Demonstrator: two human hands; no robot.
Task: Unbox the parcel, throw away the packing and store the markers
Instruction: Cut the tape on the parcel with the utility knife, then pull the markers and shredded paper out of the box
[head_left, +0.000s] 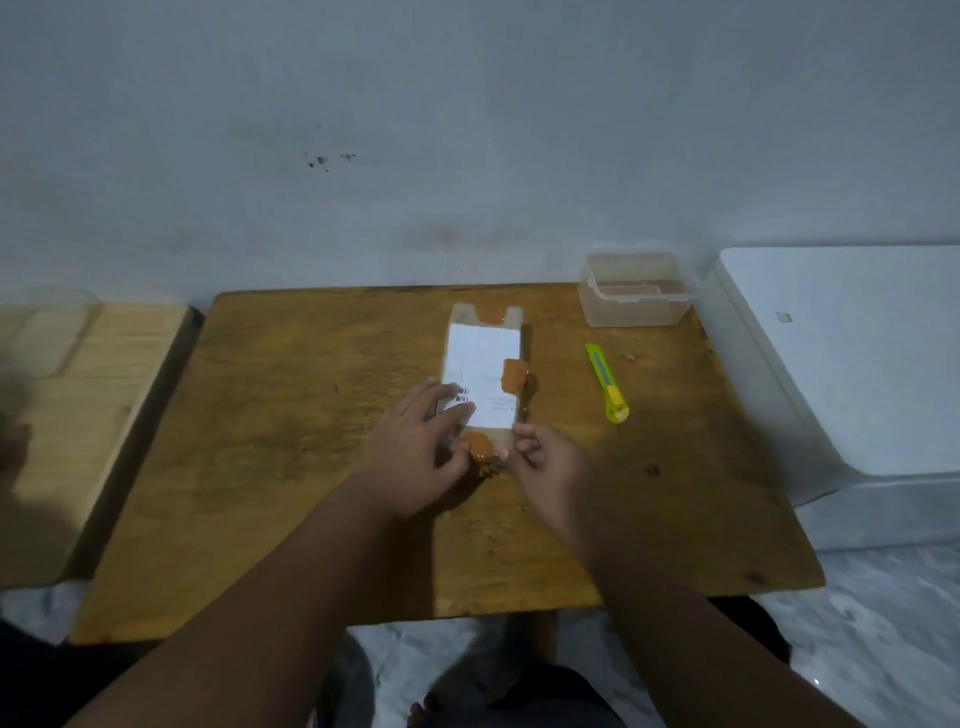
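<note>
The parcel (483, 379) lies mid-bench, long axis running six to twelve o'clock, its near end between both hands: left hand (415, 457) pressing flat on it, right hand (545, 462) pinching the corner.

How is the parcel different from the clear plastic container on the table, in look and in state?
The parcel is opaque cardboard with a white label and brown tape; the clear container is see-through plastic. The parcel is taped shut; the container stands open with no lid on it. The left hand and right hand touch the parcel's near end; nothing touches the container. Both rest on the wooden table.
</note>
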